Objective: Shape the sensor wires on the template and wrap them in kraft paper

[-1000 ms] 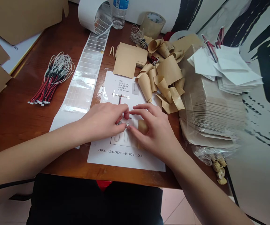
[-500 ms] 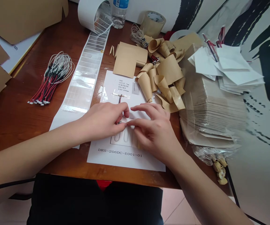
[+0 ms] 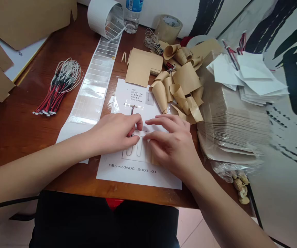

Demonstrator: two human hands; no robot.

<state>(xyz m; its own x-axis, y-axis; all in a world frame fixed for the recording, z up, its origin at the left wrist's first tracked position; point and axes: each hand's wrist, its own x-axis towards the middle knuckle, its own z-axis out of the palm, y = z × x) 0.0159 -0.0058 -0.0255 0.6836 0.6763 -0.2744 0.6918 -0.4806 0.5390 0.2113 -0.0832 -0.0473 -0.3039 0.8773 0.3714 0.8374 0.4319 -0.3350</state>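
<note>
A printed white sheet [image 3: 117,174] lies on the table, with a thin white heating wire [image 3: 139,148] laid in long loops inside its drawn rectangle. My left hand [image 3: 118,132] rests on the sheet, its fingers curled and its thumb and index finger pressed down over the upper left part of the wire. A dark lead [image 3: 133,109] runs up from there under a strip of clear tape. My right hand [image 3: 172,139] hovers at the right of the loops, fingers stretched and apart; its fingertips are close to the wire, and its palm hides the sheet's right side.
A bundle of red, black and white wires [image 3: 60,86] lies at left beside a label strip [image 3: 86,103]. Behind the sheet are brown paper squares [image 3: 138,70] and curled brown pieces [image 3: 179,91]. A bagged paper stack [image 3: 236,120] stands at right; a water bottle [image 3: 132,20] is behind.
My right hand has shifted slightly right, so its index fingertip is now apart from my left thumb. My left hand stays in place over the wire.
</note>
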